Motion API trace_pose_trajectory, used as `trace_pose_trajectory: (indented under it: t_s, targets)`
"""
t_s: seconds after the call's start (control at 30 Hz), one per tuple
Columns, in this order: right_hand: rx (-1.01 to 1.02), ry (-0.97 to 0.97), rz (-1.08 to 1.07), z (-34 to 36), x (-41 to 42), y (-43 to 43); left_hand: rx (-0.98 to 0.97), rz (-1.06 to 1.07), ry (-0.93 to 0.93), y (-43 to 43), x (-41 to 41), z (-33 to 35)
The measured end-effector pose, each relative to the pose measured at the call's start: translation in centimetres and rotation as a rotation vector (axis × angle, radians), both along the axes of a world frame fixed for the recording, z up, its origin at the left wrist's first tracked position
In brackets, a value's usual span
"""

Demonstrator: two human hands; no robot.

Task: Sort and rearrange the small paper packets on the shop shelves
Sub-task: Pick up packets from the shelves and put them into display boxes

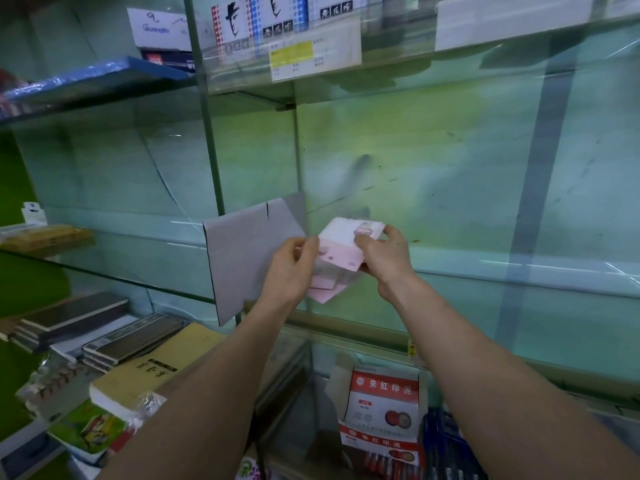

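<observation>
Left hand [291, 268], right hand [385, 258] hold pink packets [341, 252]; box [384, 400] below reads 朱红印泥.

Open room over the glass shelf [519, 277] to my right; grey cardboard sheet [242, 258] and glass divider [209, 126] block my left.

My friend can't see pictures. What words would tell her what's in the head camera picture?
The left hand and right hand hold a stack of pink and white packets between them, in front of glass shelves. A grey card stands just left of them; books and a red-and-white box sit lower down.
</observation>
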State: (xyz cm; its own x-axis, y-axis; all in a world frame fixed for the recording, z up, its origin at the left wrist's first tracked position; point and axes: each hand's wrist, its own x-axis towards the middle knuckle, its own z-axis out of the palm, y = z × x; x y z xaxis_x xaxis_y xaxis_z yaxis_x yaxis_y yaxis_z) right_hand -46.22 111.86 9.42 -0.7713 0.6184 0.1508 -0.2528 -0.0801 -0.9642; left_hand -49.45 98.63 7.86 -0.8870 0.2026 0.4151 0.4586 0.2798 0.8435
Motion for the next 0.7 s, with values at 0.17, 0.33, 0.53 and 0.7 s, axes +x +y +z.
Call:
trace_pose_trajectory:
  t_s: [0.17, 0.33, 0.53, 0.7]
  targets:
    - [0.451, -0.192, -0.333, -0.5, -0.1, 0.5, -0.533, 0.08, -0.065, 0.9, -1.7, -0.9]
    - [0.594, -0.268, -0.318, -0.6, 0.1, 0.6, -0.645, 0.048, -0.068, 1.2, -1.9, -0.8]
    - [0.439, -0.27, -0.256, -0.5, 0.3, 0.4, -0.597, 0.082, -0.013, 1.1, -1.0, -0.4]
    - [0.346, -0.247, -0.183, -0.2, 0.9, -0.2, -0.531, 0.111, 0.053, 1.0, -1.0, -0.3]
